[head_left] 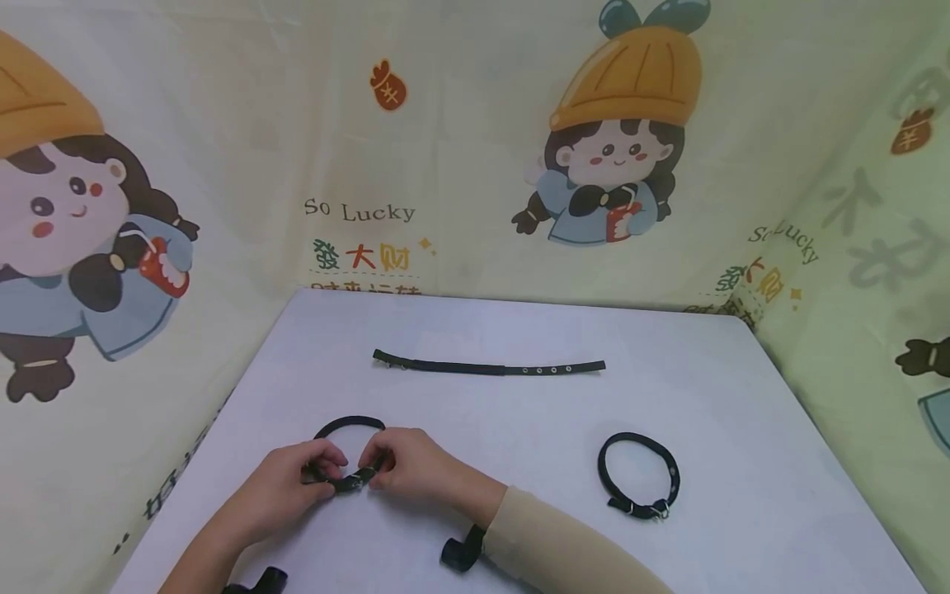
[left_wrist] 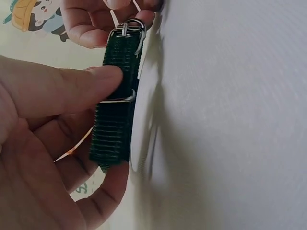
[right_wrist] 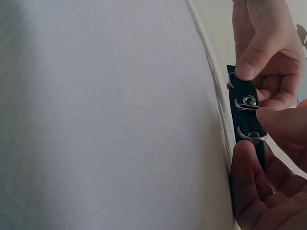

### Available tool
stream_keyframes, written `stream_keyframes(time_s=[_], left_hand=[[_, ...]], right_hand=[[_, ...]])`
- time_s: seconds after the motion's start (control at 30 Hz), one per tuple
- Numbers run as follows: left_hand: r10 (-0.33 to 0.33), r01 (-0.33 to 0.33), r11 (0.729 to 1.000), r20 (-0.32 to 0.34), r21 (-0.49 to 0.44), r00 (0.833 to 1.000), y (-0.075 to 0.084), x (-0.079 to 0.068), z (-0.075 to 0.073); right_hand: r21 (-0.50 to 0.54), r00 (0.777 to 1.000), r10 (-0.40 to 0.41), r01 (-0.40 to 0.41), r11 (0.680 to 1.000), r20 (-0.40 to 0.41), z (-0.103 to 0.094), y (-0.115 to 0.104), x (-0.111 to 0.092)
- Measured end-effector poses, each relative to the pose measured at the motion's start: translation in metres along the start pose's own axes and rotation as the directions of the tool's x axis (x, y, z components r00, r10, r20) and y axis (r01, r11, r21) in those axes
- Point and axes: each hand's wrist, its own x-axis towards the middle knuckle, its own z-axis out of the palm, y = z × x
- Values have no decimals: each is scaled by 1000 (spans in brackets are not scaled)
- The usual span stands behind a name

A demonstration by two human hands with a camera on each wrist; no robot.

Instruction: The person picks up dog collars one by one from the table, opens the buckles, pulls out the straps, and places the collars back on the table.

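Observation:
A dark green collar (head_left: 350, 421), looped round, is between my two hands at the left front of the white table. My left hand (head_left: 285, 483) pinches the strap; in the left wrist view its thumb presses on the webbing (left_wrist: 117, 117) near a metal keeper loop. At the buckle end my right hand (head_left: 411, 464) grips the strap with thumb and fingers. The right wrist view shows the metal buckle (right_wrist: 247, 106), an eyelet and a D-ring (right_wrist: 254, 138) close to those fingertips. Part of the loop is hidden behind my hands.
Another collar (head_left: 490, 369) lies stretched flat toward the back of the white table (head_left: 519, 437), its eyelets at the right end. A buckled, ring-shaped collar (head_left: 674, 470) lies at the right. Cartoon-printed cloth (head_left: 475, 165) hangs behind the table.

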Motion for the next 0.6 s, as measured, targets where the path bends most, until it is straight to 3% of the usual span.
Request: stream_keyframes(time_s=[0.6], left_hand=[[47,-56,996,-121,-75,992,8,2,-1]], right_hand=[[-7,993,-35,35,999,-112,-1,0,-2]])
